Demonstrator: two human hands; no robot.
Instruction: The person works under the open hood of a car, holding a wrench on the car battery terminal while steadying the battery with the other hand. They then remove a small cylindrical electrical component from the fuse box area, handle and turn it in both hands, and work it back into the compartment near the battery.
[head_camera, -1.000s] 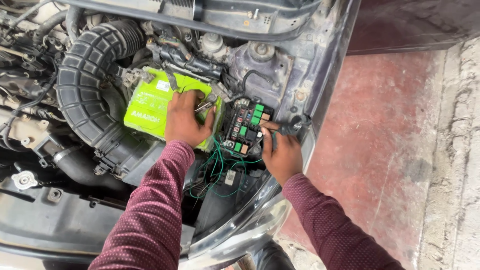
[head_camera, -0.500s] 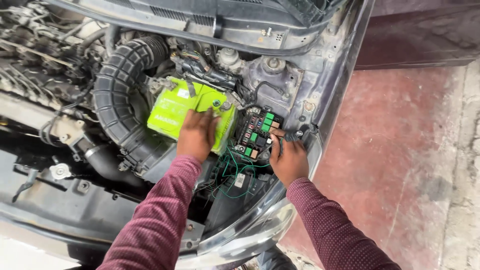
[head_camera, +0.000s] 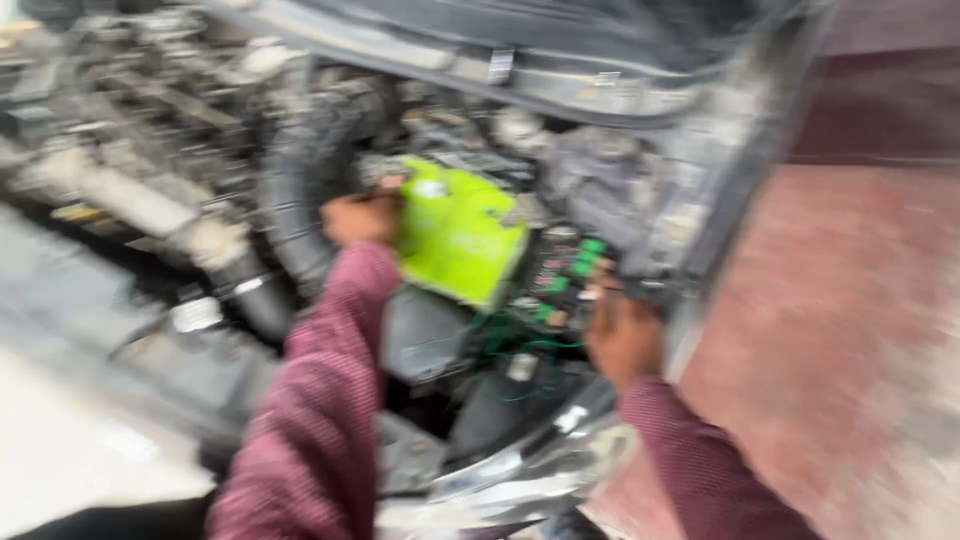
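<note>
Under the raised hood, your left hand (head_camera: 362, 215) touches the green battery's (head_camera: 460, 232) left edge; your right hand (head_camera: 622, 335) rests by the fuse box (head_camera: 560, 285). Blur hides how your fingers sit.

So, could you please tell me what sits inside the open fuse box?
Inside the fuse box, blurred green blocks show; the right hand covers its near edge. Individual fuses cannot be made out.

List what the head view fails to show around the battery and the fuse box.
- Left hand at the green battery: motion blur hides its grip.
- Right hand by the fuse box: fingertips smeared, contact unclear.
- Battery's lower part: hidden behind the left sleeve.
</note>
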